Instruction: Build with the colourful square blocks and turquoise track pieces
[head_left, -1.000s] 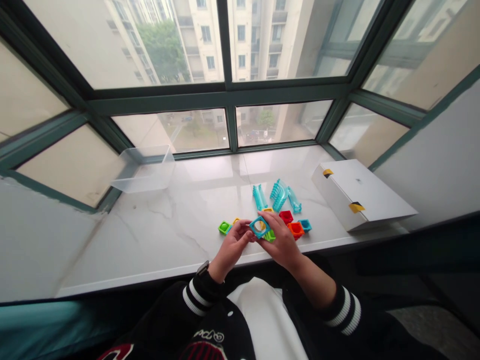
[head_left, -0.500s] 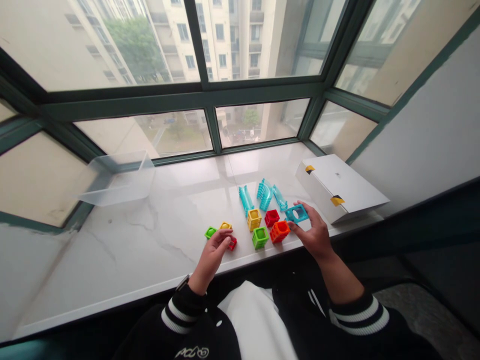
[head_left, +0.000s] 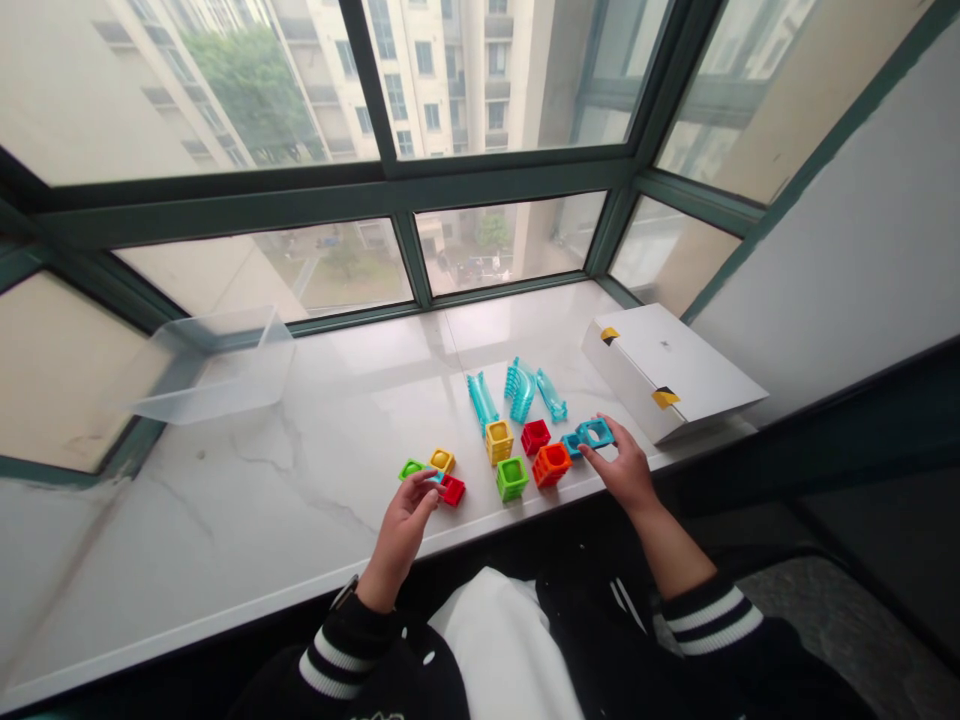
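My right hand (head_left: 628, 470) pinches a blue block (head_left: 596, 432) with a round hole, thumb below and fingers at its far edge. Just left of it is a second blue block (head_left: 571, 446); whether the two touch is unclear. My left hand (head_left: 405, 525) hovers with bent, parted fingers by a low cluster: a green block (head_left: 412, 469), a yellow block (head_left: 442, 460), a red block (head_left: 453, 490) and a partly hidden blue piece. Between my hands stand an orange block (head_left: 552, 465), a light green block (head_left: 512, 479), a taller yellow block (head_left: 499, 442) and a dark red block (head_left: 535, 437).
Translucent teal track pieces, one straight (head_left: 482, 398), one curved (head_left: 520, 388) and one short (head_left: 551, 396), lie behind the blocks. A clear plastic bin (head_left: 217, 385) sits at the left, a white box (head_left: 675, 365) at the right. Windows border the marble sill (head_left: 300, 480).
My left hand has drawn back toward me, uncovering more of the red block. The second blue block shows more clearly beside the one in my right hand. The view has shifted slightly.
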